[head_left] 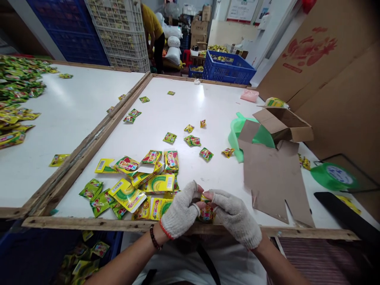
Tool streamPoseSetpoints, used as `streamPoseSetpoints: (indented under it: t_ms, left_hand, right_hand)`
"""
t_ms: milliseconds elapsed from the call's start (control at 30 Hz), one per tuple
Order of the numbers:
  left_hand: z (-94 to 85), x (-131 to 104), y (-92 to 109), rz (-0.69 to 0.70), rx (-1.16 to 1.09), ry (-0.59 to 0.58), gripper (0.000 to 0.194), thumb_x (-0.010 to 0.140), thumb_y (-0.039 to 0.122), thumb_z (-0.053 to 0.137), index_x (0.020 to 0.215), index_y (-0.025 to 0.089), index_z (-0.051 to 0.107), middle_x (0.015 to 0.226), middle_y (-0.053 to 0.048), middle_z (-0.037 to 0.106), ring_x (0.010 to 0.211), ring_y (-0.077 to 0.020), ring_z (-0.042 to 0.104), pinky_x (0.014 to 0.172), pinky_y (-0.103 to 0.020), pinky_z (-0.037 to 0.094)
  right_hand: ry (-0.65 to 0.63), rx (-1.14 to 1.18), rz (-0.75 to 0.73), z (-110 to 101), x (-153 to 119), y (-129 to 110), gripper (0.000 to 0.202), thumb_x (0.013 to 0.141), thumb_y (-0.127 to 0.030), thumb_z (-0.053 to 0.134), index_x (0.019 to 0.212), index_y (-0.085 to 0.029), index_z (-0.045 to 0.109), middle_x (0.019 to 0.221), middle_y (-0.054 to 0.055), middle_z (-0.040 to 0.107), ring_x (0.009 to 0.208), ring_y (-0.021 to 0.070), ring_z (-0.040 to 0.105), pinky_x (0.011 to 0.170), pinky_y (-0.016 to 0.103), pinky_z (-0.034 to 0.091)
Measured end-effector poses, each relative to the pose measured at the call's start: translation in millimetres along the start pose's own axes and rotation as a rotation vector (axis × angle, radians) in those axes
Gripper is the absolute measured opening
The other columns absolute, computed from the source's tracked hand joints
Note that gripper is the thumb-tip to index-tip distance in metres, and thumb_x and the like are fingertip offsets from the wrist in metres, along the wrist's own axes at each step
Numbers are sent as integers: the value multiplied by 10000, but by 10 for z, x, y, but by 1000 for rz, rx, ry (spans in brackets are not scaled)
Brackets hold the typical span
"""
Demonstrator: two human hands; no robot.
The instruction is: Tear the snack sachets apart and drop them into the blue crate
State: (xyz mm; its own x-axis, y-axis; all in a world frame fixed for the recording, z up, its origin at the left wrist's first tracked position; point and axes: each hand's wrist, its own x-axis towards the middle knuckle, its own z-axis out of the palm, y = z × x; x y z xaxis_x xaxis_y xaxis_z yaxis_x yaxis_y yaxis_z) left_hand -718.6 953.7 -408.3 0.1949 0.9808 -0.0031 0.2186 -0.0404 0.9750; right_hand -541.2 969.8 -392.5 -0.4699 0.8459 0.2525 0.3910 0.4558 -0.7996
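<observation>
My left hand [181,209], in a white knit glove with bare fingertips, pinches the left side of a small yellow packet [207,213] near the table's front edge. My right hand [236,215], gloved the same way, has its fingertips on the packet's upper right. The fingers partly cover the packet. Left of my hands lies a pile of yellow printed boxes [160,183], some flattened or open. Green packets [100,204] lie at the pile's left. Several loose small packets [206,154] are scattered beyond my hands.
A wooden rim [118,223] edges the white table, and a wooden divider [97,134] crosses it. Cardboard [270,178] and a green basin [236,136] lie right. A packet heap [18,81] lies far left. Behind stand a blue crate [228,69] and a person in yellow [152,23].
</observation>
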Motion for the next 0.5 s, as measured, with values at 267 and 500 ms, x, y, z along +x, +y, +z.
streamPoseSetpoints:
  t_ms: [267, 500]
  left_hand:
    - [3, -13, -36, 18, -41, 24, 221, 753, 155, 530, 967, 174, 481, 848, -10, 609, 781, -137, 576, 764, -275, 461]
    - [15, -115, 168, 66, -20, 31, 174, 770, 178, 537, 937, 180, 487, 881, -21, 610, 820, -141, 588, 780, -267, 462]
  right_hand:
    - [6, 27, 24, 84, -54, 62, 390, 746, -87, 482, 1044, -263, 662, 1107, 25, 654, 998, 175, 617, 897, 337, 509]
    - [178, -5, 215, 73, -99, -187, 206, 775, -254, 579, 948, -220, 686, 982, 58, 693, 911, 210, 634, 845, 359, 522]
